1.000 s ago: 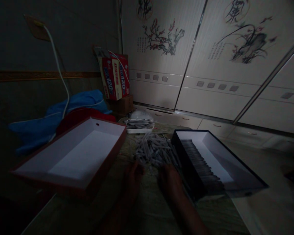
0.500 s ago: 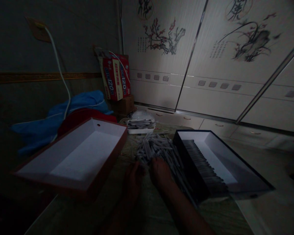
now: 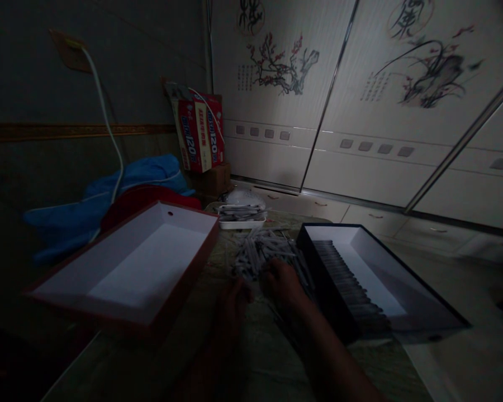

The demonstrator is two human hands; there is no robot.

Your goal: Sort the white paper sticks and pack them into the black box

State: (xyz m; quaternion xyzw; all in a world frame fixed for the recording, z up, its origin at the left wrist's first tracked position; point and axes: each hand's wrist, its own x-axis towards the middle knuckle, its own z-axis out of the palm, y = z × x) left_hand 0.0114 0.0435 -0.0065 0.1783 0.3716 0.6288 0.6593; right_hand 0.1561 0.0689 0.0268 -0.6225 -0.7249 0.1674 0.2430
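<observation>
A heap of slim, pale pen-like sticks [image 3: 262, 248] lies on the table between two boxes. At the near edge of the heap is my right hand [image 3: 283, 282], its fingers curled inward against the sticks. My left hand [image 3: 232, 301] rests just left of it, thumb and fingers drawn together. Whatever either hand holds is too dark to make out. To the right stands a black box [image 3: 327, 285] with a white inside, where a row of dark-looking sticks [image 3: 347, 282] lies side by side. More sticks lie partly hidden under my right forearm.
An open red box with a white inside [image 3: 129, 268] stands on the left. Behind the heap is a white tray [image 3: 242, 224] of similar sticks. A blue cloth [image 3: 146, 173], a red carton [image 3: 201, 134] and white sliding doors [image 3: 268, 111] are farther back.
My right hand has shifted slightly up and to the right over the heap, its forearm now covering more sticks beside the black box. My left hand has moved a little to the right.
</observation>
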